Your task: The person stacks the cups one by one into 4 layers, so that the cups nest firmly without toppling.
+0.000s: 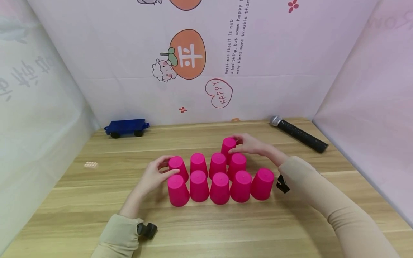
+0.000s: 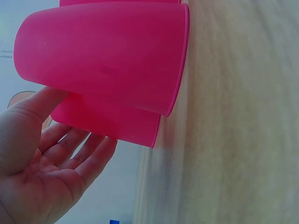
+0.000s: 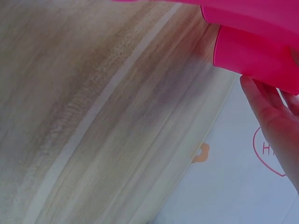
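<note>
Bright pink cups stand upside down in two rows on the wooden table, the front row (image 1: 220,189) nearer the person. At the left end of the second row, my left hand (image 1: 157,176) holds a pink cup (image 1: 177,165), thumb on the near side and fingers behind. In the left wrist view its fingers (image 2: 96,161) lie along that cup, partly covered by a front cup (image 2: 103,56). Behind the second row, on the right, my right hand (image 1: 250,144) grips another upside-down pink cup (image 1: 228,144) from its right side. That cup's lower part is hidden in the head view.
A blue toy wagon (image 1: 127,127) stands at the table's back left. At the back right lies a black microphone (image 1: 298,134). A small pale dotted piece (image 1: 91,164) lies on the left. Printed cloth walls (image 1: 274,71) enclose the back and sides.
</note>
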Demonstrator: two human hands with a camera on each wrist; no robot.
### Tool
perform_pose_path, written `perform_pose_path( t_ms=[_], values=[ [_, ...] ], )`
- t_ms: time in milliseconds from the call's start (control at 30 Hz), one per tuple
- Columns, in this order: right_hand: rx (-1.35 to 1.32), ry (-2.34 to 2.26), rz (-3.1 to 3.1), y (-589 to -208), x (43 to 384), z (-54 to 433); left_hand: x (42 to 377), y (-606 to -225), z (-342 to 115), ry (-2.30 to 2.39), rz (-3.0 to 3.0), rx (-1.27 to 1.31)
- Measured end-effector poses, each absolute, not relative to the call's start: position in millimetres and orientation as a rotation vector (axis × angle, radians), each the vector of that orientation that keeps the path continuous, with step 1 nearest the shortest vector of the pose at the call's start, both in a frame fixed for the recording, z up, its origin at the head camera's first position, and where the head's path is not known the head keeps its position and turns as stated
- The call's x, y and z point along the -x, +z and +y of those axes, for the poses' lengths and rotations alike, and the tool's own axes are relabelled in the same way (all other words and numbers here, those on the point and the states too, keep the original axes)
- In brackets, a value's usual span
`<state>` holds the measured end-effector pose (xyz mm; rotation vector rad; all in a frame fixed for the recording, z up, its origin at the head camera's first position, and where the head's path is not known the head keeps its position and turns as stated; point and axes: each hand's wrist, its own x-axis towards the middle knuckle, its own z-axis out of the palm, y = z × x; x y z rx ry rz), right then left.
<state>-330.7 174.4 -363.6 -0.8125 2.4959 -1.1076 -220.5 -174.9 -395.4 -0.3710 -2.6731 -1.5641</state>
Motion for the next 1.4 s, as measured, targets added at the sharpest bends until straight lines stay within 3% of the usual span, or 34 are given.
perform_pose_path(
  t_ms=[633, 1400],
  values=[
    [0.843, -1.098, 2.479, -353, 332, 179, 221, -392, -175, -1.557, -2.687, 0.366],
    [0.793, -1.192, 2.461, -359, 297, 245, 257, -365, -213, -1.469, -2.790, 0.462]
  ],
)
